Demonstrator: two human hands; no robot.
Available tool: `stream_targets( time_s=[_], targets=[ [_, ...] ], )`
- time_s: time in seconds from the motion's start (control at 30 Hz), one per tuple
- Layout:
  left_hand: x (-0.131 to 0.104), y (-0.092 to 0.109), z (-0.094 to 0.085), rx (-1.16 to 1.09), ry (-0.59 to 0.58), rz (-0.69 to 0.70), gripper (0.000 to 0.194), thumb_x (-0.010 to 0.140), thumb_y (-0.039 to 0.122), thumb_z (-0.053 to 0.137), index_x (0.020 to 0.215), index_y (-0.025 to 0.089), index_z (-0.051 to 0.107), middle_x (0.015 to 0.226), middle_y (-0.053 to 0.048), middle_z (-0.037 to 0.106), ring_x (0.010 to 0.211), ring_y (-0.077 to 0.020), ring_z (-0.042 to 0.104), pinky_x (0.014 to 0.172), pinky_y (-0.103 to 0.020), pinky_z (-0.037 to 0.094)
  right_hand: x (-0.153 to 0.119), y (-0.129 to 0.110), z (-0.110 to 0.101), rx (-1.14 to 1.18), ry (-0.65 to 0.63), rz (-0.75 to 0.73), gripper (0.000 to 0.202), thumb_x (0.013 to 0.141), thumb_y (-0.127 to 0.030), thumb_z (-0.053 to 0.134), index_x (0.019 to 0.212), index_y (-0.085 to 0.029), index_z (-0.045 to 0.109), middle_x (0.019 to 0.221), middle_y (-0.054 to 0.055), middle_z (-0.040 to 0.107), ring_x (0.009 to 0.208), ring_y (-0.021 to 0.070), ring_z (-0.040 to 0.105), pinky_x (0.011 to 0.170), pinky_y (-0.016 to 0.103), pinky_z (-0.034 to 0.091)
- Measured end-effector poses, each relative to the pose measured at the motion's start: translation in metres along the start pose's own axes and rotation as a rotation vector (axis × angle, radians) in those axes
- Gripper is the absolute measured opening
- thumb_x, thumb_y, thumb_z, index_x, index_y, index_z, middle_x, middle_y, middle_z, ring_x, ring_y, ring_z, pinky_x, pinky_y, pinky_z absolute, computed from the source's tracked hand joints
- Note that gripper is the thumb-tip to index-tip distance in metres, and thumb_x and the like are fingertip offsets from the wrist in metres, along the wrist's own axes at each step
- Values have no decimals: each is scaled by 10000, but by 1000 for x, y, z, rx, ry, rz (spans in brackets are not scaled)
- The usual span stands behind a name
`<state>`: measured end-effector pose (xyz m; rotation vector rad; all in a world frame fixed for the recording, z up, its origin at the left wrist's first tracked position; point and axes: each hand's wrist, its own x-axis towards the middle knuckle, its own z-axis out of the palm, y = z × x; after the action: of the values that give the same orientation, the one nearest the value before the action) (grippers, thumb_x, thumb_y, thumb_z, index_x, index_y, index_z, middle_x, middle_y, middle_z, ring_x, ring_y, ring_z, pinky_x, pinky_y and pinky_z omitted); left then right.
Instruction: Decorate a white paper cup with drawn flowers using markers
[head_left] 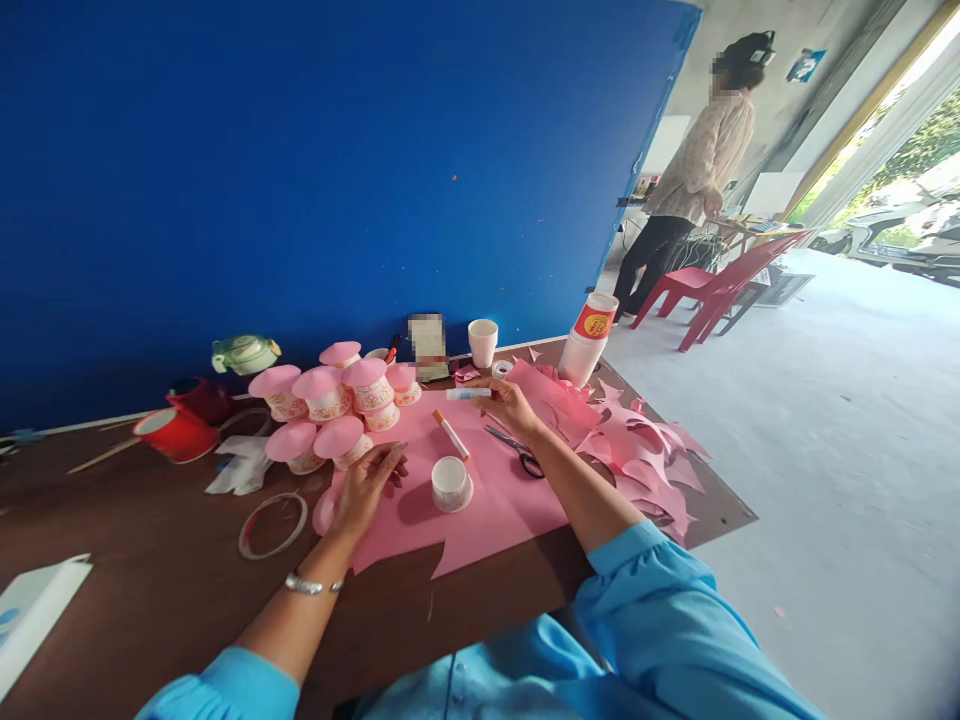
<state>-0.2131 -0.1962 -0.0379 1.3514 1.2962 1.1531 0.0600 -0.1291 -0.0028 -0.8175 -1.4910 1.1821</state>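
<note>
Glue stick (pixel 469 394) pinched in right hand (pixel 510 405) fingers; left hand (pixel 365 487) flat, released, on pink paper (pixel 487 490) beside cup (pixel 452 484).

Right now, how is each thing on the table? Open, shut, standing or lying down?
Left hand: flat on the pink paper.
Right hand: holding a glue stick.
Cup: upside down on the paper.
Pen: lying on the paper.
Scissors: lying down, blades shut.
White cup: upright.
Cup stack: standing.
Pink-topped cups: upside down, grouped.
</note>
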Motion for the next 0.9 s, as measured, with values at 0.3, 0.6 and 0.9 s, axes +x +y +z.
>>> stream_targets(
  time_s=[0.3, 0.6, 0.9],
  targets=[
    [3, -10, 8, 269, -24, 190, 342, 882, 430, 653, 1123, 199, 731, 987, -73, 675, 786, -173, 667, 634, -287, 597, -31, -12, 8, 436, 96, 170, 440, 732, -554, 844, 916, -208, 643, 656, -68, 512, 528, 79, 404, 523, 232, 400],
    [7, 14, 7, 422, 53, 304, 326, 857, 251, 645, 1169, 216, 735, 1248, -135, 628, 1075, -254, 641, 808, -357, 593, -46, -37, 24, 647, 108, 254, 403, 794, -570, 792, 915, -222, 628, 658, -75, 392, 528, 88, 286, 488, 231, 296],
    [-58, 94, 45, -231, -120, 128, 431, 808, 400, 836, 1177, 215, 714, 932, -26, 674, 690, -110, 625, 602, -229, 549, -86, -54, 67, 625, 47, 294, 409, 795, -528, 830, 1009, -205, 699, 753, -26, 569, 583, 97, 455, 559, 261, 431]
  ],
)
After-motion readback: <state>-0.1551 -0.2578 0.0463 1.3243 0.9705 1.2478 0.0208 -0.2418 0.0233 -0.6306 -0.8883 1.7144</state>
